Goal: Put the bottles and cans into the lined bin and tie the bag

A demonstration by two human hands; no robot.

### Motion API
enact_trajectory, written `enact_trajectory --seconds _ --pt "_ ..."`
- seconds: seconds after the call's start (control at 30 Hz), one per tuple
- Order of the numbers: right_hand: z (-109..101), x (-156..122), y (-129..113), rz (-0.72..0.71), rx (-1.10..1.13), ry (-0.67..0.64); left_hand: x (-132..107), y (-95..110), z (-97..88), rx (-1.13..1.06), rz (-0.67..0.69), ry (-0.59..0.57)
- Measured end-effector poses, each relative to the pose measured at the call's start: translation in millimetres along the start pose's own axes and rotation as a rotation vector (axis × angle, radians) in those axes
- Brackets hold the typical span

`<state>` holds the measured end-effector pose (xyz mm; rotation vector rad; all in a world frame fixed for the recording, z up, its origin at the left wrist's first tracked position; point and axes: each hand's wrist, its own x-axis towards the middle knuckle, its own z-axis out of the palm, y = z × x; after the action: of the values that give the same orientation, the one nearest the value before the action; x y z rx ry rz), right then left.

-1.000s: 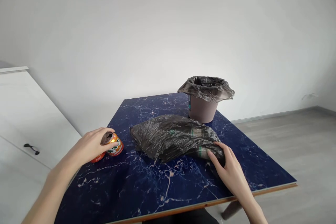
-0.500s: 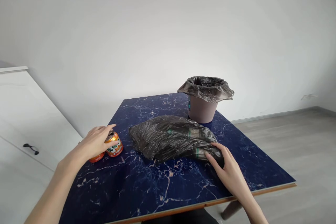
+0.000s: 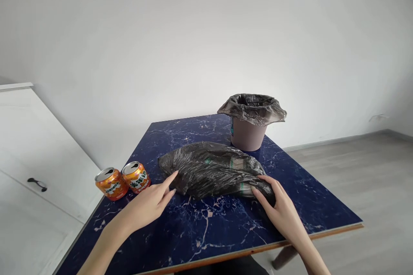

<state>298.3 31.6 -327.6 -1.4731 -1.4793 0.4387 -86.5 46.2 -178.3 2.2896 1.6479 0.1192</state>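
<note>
A black plastic bag point(image 3: 203, 172) lies on its side across the table, with whitish and green shapes showing dimly through its right part. My right hand point(image 3: 279, 204) is closed around the bag's right end, thumb on the near side and fingers over the top. At the bag's left end is my left hand point(image 3: 155, 200), index finger and thumb stretched apart at the near edge of the plastic; whether it touches cannot be told. Two opened orange soda cans, a left one point(image 3: 112, 184) and a right one point(image 3: 137, 177), stand upright side by side beyond my left wrist.
A pinkish-grey bin point(image 3: 248, 135) lined with a black bag point(image 3: 251, 114) stands at the table's back right. The dark blue marbled table point(image 3: 180, 240) has a wooden front edge. A white cabinet point(image 3: 38, 150) stands at the left, and a wall rises behind.
My left hand has moved right and nearer, from over the cans to the bag's left end. Both cans now show. My right hand and the bag stay almost still.
</note>
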Motion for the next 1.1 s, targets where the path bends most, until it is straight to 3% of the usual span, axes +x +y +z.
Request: enact_trajectory --seconds 0.1,0.2,0.3,0.37,0.43,0.5,0.57,0.77,0.97,1.1 --pt "0.2 0.0 -0.5 -0.004 -0.001 0.008 12.5 -2.8 13.2 -0.017 0.1 0.114" --pt "0.3 -0.1 -1.6 -0.015 -0.002 0.017 24.6 -5.1 30.9 -0.064 0.182 0.332" --pt "-0.2 0.0 -3.4 -0.023 0.002 0.017 26.6 -4.7 46.9 -0.174 0.14 0.57" --pt "-0.6 0.3 -4.9 -0.027 0.005 0.019 21.1 -2.9 53.1 -0.211 0.02 0.674" --pt "-1.1 0.6 -6.5 -0.027 0.007 0.02 13.3 -0.4 55.9 -0.182 -0.15 0.638" --pt "-1.6 0.7 -8.1 -0.027 0.01 0.017 7.5 2.3 57.5 -0.166 -0.298 0.452" --pt "-2.0 0.5 -9.5 -0.024 0.013 0.011 6.8 5.3 60.1 -0.223 -0.351 0.314" --pt "-2.4 -0.3 -10.8 -0.008 0.015 0.005 27.5 17.1 64.1 -0.55 -0.196 0.447" --pt "-3.7 0.3 -12.0 0.007 0.024 -0.018 47.3 40.3 28.7 -0.932 -0.144 0.484" --pt "-5.4 1.1 -13.0 -0.003 0.035 -0.027 50.3 49.7 11.8 -1.262 0.077 0.491"
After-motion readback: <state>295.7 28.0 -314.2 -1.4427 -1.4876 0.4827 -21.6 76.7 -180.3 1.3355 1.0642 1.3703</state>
